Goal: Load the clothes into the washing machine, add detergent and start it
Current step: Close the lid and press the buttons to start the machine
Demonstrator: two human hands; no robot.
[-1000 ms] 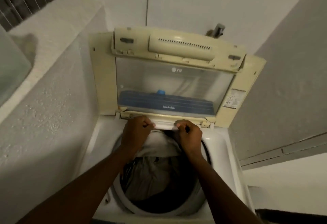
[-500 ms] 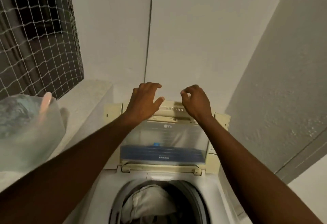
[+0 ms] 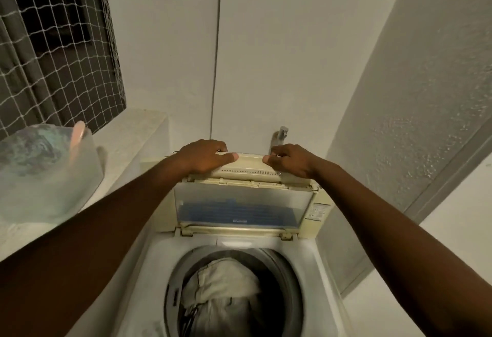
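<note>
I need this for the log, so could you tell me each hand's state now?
Left hand: closed on the lid top edge.
Right hand: closed on the same edge.

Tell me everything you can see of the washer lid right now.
The lid stands raised, folded at the back of the top-loading washing machine, hinged above the open drum. Its frame looks like yellowed cream plastic around a clear window, through which a blue ribbed part shows. A slotted strip runs along the top edge, and a label sits on the right side of the frame. The left hand and right hand both grip that top edge.
</note>
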